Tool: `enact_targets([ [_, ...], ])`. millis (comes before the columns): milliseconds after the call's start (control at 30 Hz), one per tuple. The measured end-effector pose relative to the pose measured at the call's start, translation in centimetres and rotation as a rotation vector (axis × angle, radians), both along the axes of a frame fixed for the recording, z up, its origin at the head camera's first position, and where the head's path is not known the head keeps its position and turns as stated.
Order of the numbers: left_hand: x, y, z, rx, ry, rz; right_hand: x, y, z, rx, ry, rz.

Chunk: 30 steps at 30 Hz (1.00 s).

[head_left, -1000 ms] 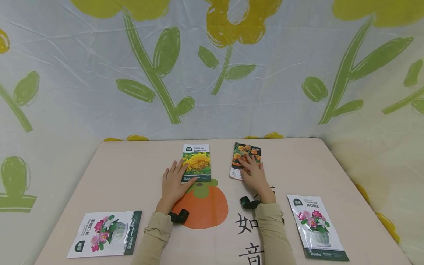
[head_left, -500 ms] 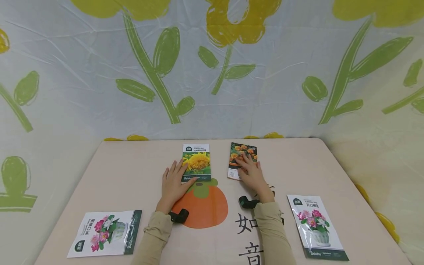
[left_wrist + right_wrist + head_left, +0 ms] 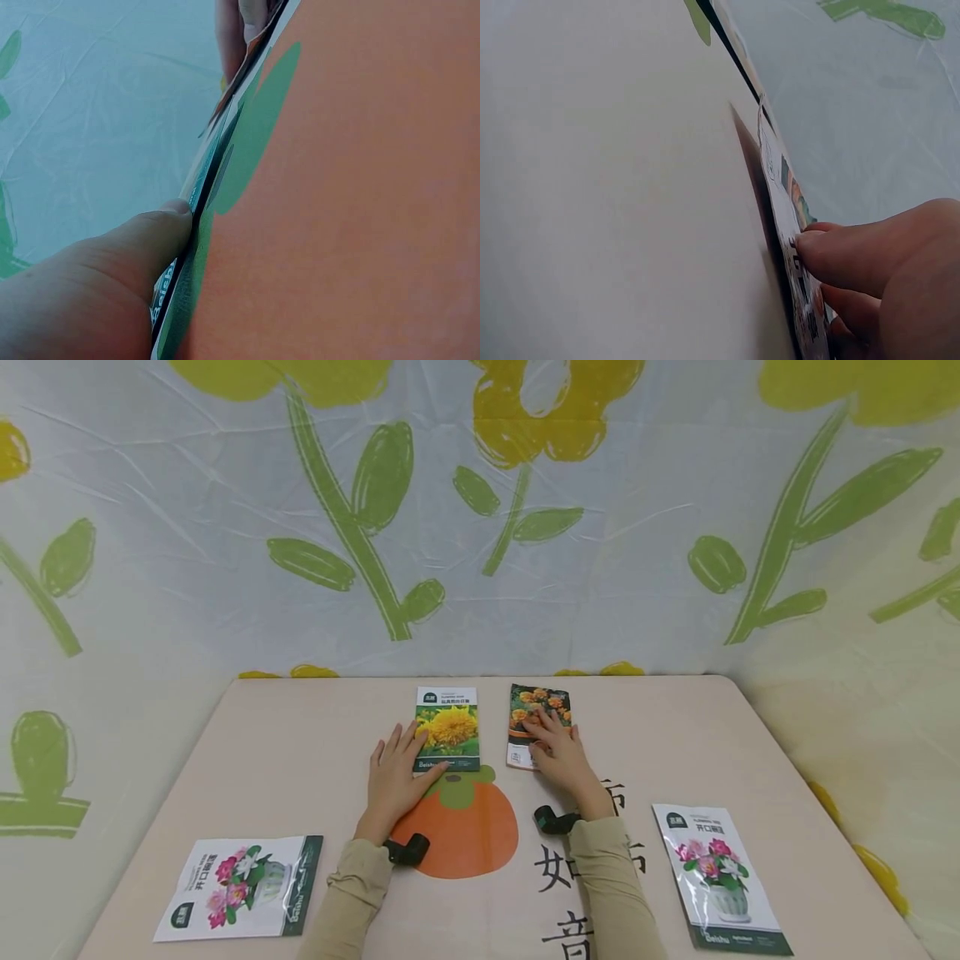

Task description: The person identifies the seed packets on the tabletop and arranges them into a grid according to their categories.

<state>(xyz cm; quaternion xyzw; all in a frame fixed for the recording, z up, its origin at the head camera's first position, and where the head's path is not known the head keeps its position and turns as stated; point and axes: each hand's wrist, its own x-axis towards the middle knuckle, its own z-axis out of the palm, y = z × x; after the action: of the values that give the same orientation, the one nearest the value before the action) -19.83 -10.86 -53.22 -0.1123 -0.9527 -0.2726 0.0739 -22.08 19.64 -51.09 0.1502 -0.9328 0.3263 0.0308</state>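
Note:
Two seed packets lie flat near the far edge of the table in the head view. My left hand (image 3: 393, 781) rests on the left side and bottom edge of the packet with a yellow flower (image 3: 453, 728), fingers spread. Its thumb (image 3: 154, 236) touches the lower edge in the left wrist view. My right hand (image 3: 564, 762) lies over the packet of orange flowers (image 3: 534, 697), fingertips pressing its face and covering its right part. In the right wrist view the thumb (image 3: 840, 259) touches this packet's printed front. A narrow gap separates the two packets.
A white packet with pink flowers (image 3: 236, 889) lies sideways at the near left. A similar packet (image 3: 720, 877) lies at the near right. The table cover (image 3: 300, 760) bears a printed orange fruit (image 3: 465, 835) and black characters. A flower-printed cloth (image 3: 615, 602) hangs behind.
My right hand has slid the packet of orange flowers leftward, nearer to the yellow-flower packet. The left hand stays in place on its packet.

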Motion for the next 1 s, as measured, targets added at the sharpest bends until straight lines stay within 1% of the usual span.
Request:
enact_targets([
  [100,0.1,0.1,0.1,0.004,0.016,-0.002,0.0,-0.1,-0.1,-0.011,0.015,0.012],
  [233,0.1,0.1,0.2,0.002,0.015,-0.001,0.0,-0.3,-0.3,-0.034,0.024,0.023],
  [333,0.1,0.0,0.2,-0.001,0.013,0.001,-0.1,-0.5,-0.2,-0.04,0.023,0.005],
  [400,0.1,0.0,0.1,0.001,0.011,0.002,0.0,-0.6,0.2,-0.031,0.012,-0.019],
  [500,0.0,0.0,0.0,-0.008,0.001,0.001,0.3,-0.9,1.1,-0.01,-0.032,-0.062],
  [600,0.0,0.0,-0.2,-0.004,-0.004,0.002,0.6,-1.3,2.1,0.013,-0.103,-0.105],
  [700,0.0,0.0,-0.2,0.009,0.01,0.002,0.8,-1.6,2.6,0.045,-0.173,-0.132],
  [733,0.1,0.0,-0.2,0.01,0.014,0.004,0.8,-1.7,2.6,0.064,-0.197,-0.133],
  [867,0.1,0.0,-0.1,0.009,0.022,0.002,0.8,-1.9,1.7,0.137,-0.233,-0.126],
  [933,0.1,0.0,0.0,0.005,0.023,0.002,0.8,-2.0,1.3,0.155,-0.237,-0.128],
  [1000,0.1,0.0,0.0,0.004,0.023,0.003,0.7,-2.1,0.9,0.147,-0.226,-0.133],
])
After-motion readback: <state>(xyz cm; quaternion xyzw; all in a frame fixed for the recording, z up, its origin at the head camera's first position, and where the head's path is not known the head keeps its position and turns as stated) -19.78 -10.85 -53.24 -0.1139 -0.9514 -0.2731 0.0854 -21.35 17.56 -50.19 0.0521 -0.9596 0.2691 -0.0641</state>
